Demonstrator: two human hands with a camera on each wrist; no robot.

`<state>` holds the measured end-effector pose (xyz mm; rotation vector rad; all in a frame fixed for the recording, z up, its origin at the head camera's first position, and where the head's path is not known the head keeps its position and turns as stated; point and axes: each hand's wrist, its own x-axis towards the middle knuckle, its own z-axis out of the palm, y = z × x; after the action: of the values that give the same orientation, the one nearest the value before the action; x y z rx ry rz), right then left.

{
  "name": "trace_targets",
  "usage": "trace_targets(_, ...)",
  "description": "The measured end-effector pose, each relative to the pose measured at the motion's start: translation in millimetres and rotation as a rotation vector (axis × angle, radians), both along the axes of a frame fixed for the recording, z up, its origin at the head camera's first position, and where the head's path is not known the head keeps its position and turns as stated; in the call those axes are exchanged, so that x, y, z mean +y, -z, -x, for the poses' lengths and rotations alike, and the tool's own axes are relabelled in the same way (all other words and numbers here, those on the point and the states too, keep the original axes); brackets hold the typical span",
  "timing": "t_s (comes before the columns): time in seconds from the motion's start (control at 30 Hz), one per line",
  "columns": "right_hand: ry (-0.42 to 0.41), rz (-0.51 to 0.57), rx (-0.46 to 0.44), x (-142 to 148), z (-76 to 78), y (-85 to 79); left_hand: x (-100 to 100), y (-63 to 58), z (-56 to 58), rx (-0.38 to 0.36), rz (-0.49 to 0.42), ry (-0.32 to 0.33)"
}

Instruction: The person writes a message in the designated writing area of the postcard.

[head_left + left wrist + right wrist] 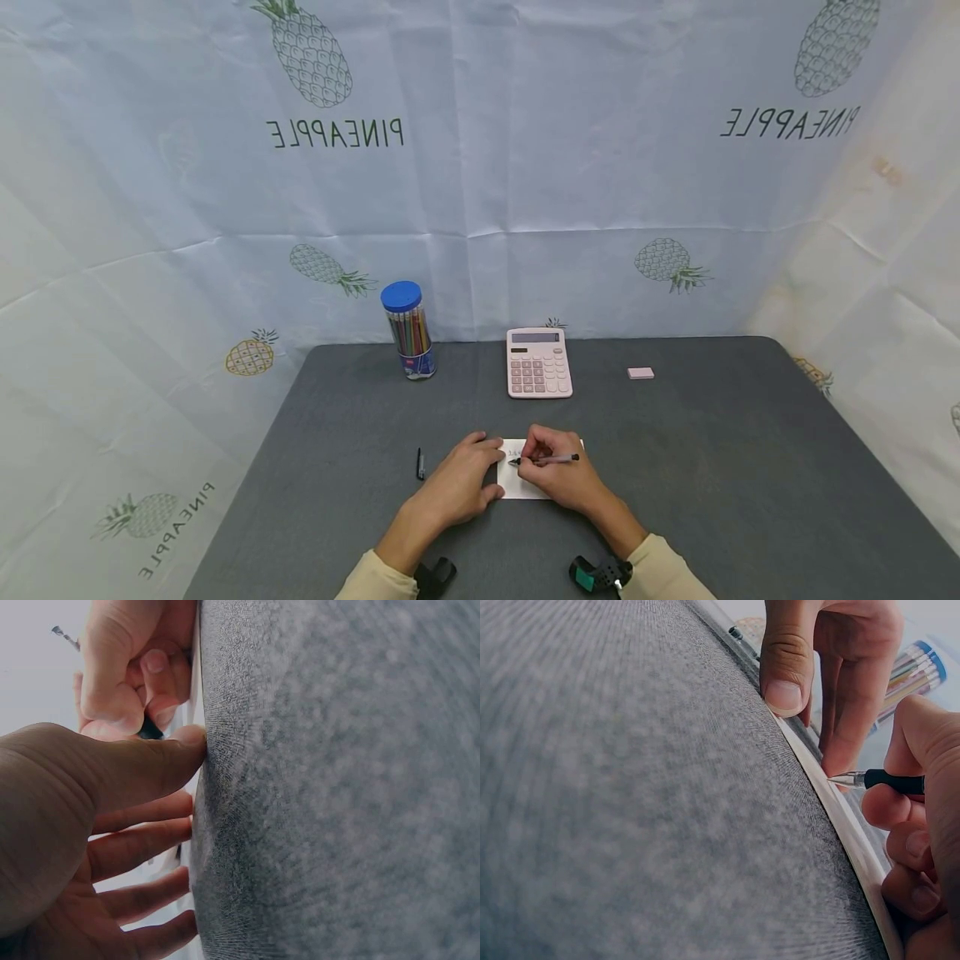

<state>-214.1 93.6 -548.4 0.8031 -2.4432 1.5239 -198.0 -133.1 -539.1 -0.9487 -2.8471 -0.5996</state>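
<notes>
A white sheet of paper (517, 487) lies on the grey table with a little dark writing near its upper left. My right hand (561, 475) pinches a pen (558, 458) over it; in the right wrist view the pen's metal tip (846, 778) meets or nearly meets the paper. Fingers spread, my left hand (459, 483) rests at the paper's left edge, thumb and fingertips touching down there. In the left wrist view the thumb (161, 761) presses at the sheet's edge. A black pen cap (420, 464) lies left of that hand.
A pink calculator (539, 363) lies beyond the paper. Behind and to the left stands a clear tub of pencils (410, 337) with a blue lid. A small pink eraser (641, 373) is at the back right. A pineapple-print cloth (480, 167) hangs behind the table.
</notes>
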Motion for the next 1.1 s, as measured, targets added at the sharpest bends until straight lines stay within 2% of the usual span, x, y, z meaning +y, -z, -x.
trace_targets(0.1,0.000,0.002,0.004,0.0,0.0,-0.1,-1.1,4.6,1.2,0.021,-0.009,0.004)
trace_targets(0.23,-0.003,0.001,0.002,0.3,0.0,-0.1,4.4,-22.3,-9.0,-0.043,0.038,-0.021)
trace_targets(0.37,-0.009,0.010,0.003,1.0,0.2,0.4,3.1,-8.5,-3.9,-0.065,0.020,-0.035)
trace_targets(0.47,-0.018,0.015,0.002,1.5,0.4,0.8,-1.0,15.7,5.1,-0.043,-0.019,-0.028)
trace_targets(0.57,-0.028,0.010,-0.002,2.1,0.3,1.2,-0.7,14.5,5.0,-0.036,-0.002,-0.026)
trace_targets(0.67,-0.034,0.008,0.003,2.4,0.2,1.3,0.0,5.7,2.4,-0.040,0.007,-0.022)
trace_targets(0.77,-0.017,0.014,0.016,2.3,0.3,1.4,2.4,-13.9,-4.5,-0.050,0.033,-0.018)
trace_targets(0.87,0.008,0.019,0.019,2.2,0.6,1.5,1.5,-16.2,-6.1,-0.029,0.053,-0.009)
trace_targets(0.9,0.014,0.019,0.020,2.2,0.6,1.5,3.0,-22.6,-8.9,-0.039,0.059,-0.016)
trace_targets(1.0,0.014,0.010,0.021,2.2,0.7,1.3,4.4,-26.7,-11.2,-0.045,0.073,-0.024)
trace_targets(1.07,0.010,0.003,0.022,2.3,0.6,1.3,7.7,-38.4,-15.7,-0.078,0.083,-0.043)
trace_targets(1.1,0.009,-0.001,0.023,2.3,0.7,1.4,8.2,-39.0,-16.0,-0.084,0.088,-0.047)
